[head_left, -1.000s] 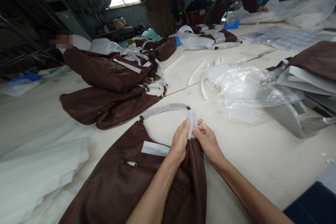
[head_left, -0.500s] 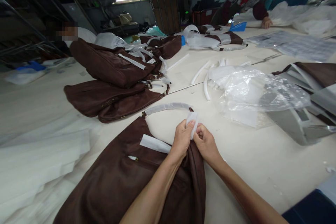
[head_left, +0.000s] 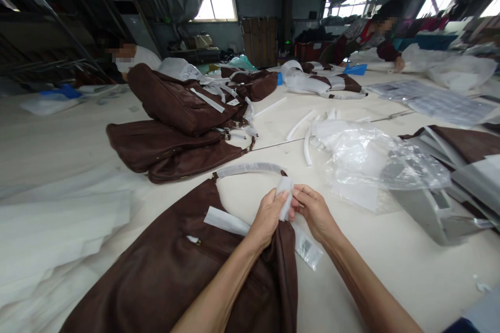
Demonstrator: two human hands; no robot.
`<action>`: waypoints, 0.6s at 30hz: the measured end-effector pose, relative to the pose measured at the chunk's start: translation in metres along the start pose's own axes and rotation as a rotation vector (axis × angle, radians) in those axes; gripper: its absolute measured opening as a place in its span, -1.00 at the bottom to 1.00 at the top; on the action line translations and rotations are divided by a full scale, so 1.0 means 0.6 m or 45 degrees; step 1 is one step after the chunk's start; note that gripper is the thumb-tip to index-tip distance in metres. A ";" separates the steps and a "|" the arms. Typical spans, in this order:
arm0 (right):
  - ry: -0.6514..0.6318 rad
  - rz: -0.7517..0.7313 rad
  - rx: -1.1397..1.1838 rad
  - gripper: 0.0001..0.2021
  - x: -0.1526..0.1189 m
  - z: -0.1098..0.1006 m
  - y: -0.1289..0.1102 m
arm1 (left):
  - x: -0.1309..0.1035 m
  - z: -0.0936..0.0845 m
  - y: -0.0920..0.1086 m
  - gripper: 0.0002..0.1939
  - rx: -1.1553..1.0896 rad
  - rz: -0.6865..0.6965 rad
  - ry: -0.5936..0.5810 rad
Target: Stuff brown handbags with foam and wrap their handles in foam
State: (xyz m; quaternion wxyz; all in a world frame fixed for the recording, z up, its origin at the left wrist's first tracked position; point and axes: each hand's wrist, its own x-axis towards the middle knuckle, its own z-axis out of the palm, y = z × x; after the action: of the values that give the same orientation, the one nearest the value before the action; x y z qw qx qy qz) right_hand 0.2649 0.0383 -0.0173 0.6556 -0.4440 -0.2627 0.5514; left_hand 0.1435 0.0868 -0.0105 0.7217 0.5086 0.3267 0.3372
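A dark brown bag (head_left: 156, 260) lies on the pale table, its handle (head_left: 250, 169) covered in clear and white wrapping. At the handle's right end, my left hand (head_left: 269, 213) grips a white foam wrap (head_left: 286, 199) between thumb and fingers. My right hand (head_left: 312, 208) pinches the right edge of the same wrap. A white strip (head_left: 226, 220) lies across the bag's opening. Beside the bag's right edge, a clear packet with a printed label (head_left: 308, 250) shows below my right hand.
More brown bags (head_left: 175, 140) are stacked at the back left. Crumpled clear plastic (head_left: 375, 156) and white foam strips (head_left: 299, 125) lie on the table (head_left: 363, 281). White sheets (head_left: 70, 229) are at the left. Two people are at the far side.
The view has tilted up. My right hand's fingers have loosened and shifted on the wrap's edge. The clear labelled packet now shows at the bag's right side.
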 end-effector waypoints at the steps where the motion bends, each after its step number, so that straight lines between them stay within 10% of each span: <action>1: -0.027 -0.005 0.021 -0.71 0.002 0.001 0.000 | -0.001 -0.001 0.000 -0.51 0.001 0.016 -0.026; 10: 0.118 -0.038 -0.143 -0.65 0.025 0.010 0.004 | 0.009 -0.005 -0.014 -0.55 -0.004 0.042 -0.105; 18: -0.063 -0.080 -0.158 -0.77 0.016 -0.003 -0.015 | 0.013 -0.004 -0.021 -0.64 0.004 0.035 0.018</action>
State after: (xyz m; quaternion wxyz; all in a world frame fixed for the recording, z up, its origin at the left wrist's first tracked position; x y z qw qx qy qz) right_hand 0.2729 0.0470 -0.0117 0.6370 -0.4615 -0.3265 0.5240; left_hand 0.1478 0.0913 -0.0241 0.7139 0.5117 0.3253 0.3502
